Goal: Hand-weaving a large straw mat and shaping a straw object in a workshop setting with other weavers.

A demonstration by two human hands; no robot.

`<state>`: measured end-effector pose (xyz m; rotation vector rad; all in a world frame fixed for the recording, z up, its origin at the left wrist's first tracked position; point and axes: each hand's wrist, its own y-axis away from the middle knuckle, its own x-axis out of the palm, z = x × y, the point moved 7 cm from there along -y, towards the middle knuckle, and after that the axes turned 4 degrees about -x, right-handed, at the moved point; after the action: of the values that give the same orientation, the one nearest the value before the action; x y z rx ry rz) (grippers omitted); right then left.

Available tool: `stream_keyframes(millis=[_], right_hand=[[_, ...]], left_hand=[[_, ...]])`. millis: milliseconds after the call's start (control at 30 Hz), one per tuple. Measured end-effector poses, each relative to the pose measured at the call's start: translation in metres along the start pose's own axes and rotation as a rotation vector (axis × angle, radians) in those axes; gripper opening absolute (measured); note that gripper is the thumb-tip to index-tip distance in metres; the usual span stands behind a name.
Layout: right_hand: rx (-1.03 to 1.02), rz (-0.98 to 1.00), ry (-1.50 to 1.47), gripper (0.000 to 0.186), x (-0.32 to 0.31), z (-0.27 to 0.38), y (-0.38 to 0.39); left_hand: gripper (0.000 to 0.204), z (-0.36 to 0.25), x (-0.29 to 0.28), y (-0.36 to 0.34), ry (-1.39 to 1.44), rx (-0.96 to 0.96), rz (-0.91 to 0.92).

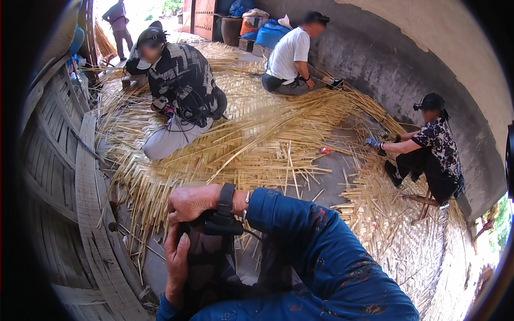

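In front of my lap my two hands meet, low and left of the middle. My right hand (194, 202) comes across from the right, its fingers bent down against my left hand; their tips are hidden. It wears a dark wristband (226, 200) and a pale bangle (246, 206). At that wrist hangs a black device (224, 227) with a cable. My left hand (176, 262) points up beneath it, thumb showing and fingers curled; what lies between the hands cannot be made out. Beyond them spreads a woven straw-coloured mat (257, 142) with loose strips on it.
A person in a patterned top (184, 85) crouches at left, another in a white shirt (289, 56) sits by the wall, and a third (441, 142) sits on a stool at right. Someone stands far back (119, 27). Wooden planks (88, 198) line the left side.
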<state>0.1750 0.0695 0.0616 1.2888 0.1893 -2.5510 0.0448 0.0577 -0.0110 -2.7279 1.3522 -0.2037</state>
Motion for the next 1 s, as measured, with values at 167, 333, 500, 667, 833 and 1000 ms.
stream_keyframes(millis=[167,333,500,667,833,1000], right_hand=[[0.006,0.001,-0.009,0.033,0.002,-0.002,-0.002],[0.003,0.009,-0.019,0.033,0.001,-0.002,-0.001],[0.014,0.008,-0.025,0.032,0.0,-0.001,-0.001],[-0.003,0.007,-0.011,0.032,0.0,-0.001,-0.001],[-0.001,0.002,-0.006,0.033,0.001,-0.003,-0.001],[0.015,0.01,-0.014,0.034,0.001,-0.002,-0.001]], left_hand=[[0.057,0.0,-0.002,0.001,-0.004,-0.003,-0.006],[0.057,0.003,-0.001,-0.001,-0.012,-0.001,-0.008],[0.057,0.003,-0.001,-0.001,0.0,0.001,-0.005],[0.057,-0.001,0.001,-0.001,0.015,-0.003,-0.006],[0.056,0.001,0.0,0.0,0.002,-0.006,-0.006],[0.056,0.003,-0.001,0.0,0.01,-0.006,-0.01]])
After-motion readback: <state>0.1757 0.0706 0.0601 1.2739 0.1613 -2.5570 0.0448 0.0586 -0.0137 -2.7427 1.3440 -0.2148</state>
